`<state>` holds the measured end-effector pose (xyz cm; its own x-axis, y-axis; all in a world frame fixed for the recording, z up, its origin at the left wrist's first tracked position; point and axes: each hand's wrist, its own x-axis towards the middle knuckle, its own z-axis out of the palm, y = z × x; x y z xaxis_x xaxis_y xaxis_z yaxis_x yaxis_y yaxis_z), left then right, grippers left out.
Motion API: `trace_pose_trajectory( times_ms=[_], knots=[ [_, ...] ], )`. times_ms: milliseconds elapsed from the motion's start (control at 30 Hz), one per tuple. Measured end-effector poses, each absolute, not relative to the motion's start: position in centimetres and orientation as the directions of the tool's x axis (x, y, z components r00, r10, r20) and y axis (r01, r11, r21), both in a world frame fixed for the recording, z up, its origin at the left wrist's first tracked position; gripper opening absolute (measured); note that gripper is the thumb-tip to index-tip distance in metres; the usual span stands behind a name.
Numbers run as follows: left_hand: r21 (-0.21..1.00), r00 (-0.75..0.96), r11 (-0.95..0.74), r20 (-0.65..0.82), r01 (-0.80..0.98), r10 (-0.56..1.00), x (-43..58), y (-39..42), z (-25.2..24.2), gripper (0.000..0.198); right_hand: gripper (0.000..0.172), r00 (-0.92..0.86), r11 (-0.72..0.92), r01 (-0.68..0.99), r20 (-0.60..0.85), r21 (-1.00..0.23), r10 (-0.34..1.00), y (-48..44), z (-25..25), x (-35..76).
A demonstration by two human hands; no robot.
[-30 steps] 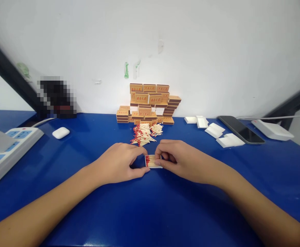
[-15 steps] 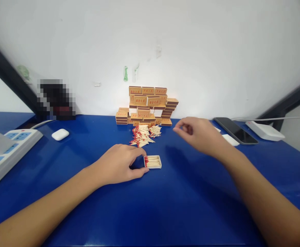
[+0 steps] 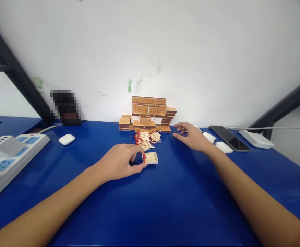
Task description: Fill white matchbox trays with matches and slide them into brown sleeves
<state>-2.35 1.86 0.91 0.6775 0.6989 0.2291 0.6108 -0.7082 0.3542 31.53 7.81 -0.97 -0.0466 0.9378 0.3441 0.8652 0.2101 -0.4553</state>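
Note:
A white matchbox tray (image 3: 150,162) full of red-tipped matches lies on the blue table. My left hand (image 3: 124,161) pinches its left end between thumb and forefinger. Behind the tray are a pile of loose red-headed matches (image 3: 142,140) and a smaller bunch of matches (image 3: 155,137) showing mostly pale sticks. My right hand (image 3: 189,136) holds nothing; its fingers are apart, low over the table to the right of the stacked matchboxes (image 3: 144,110), which stand against the wall.
Several white flat pieces (image 3: 224,147) lie beside my right wrist, left of a dark phone (image 3: 229,138). A white box (image 3: 256,139) with a cable sits farther right. To the left are a white earbud case (image 3: 67,139) and a power strip (image 3: 34,144).
My right hand has lowered toward the table beside the stacked boxes, and its fingers have spread. The view has tilted up slightly. My left hand stays at the tray.

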Motion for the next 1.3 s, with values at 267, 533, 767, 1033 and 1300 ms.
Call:
trace_pose_trajectory(
  times_ms=[267, 533, 767, 1033, 1300],
  knots=[
    [0.412, 0.656, -0.711, 0.293, 0.57, 0.695, -2.5, 2.3, 0.5, 0.025, 0.038, 0.069, 0.083, 0.733, 0.195, -0.676, 0.978, 9.7, -2.9, 29.5],
    [0.466, 0.591, -0.651, 0.29, 0.599, 0.752, -2.6, 2.7, 0.7, 0.03, 0.045, 0.146, 0.05, 0.674, 0.199, -0.737, 0.969, 9.5, -3.0, 29.9],
    [0.485, 0.593, -0.655, 0.3, 0.579, 0.747, -2.4, 2.7, 0.9, 0.028, 0.041, 0.084, 0.1, 0.696, 0.219, -0.711, 0.972, 9.5, -2.8, 29.6],
    [0.507, 0.575, -0.636, 0.296, 0.582, 0.763, -2.5, 3.1, 1.1, 0.03, 0.044, -0.236, 0.198, 0.708, 0.037, -0.678, 0.971, 5.4, 1.7, 31.7],
    [0.483, 0.651, -0.664, 0.225, 0.572, 0.725, -1.9, 2.3, 0.7, 0.05, 0.04, -0.483, 0.363, 0.594, 0.042, -0.718, 0.875, 1.3, 3.7, 26.8]
  ],
)
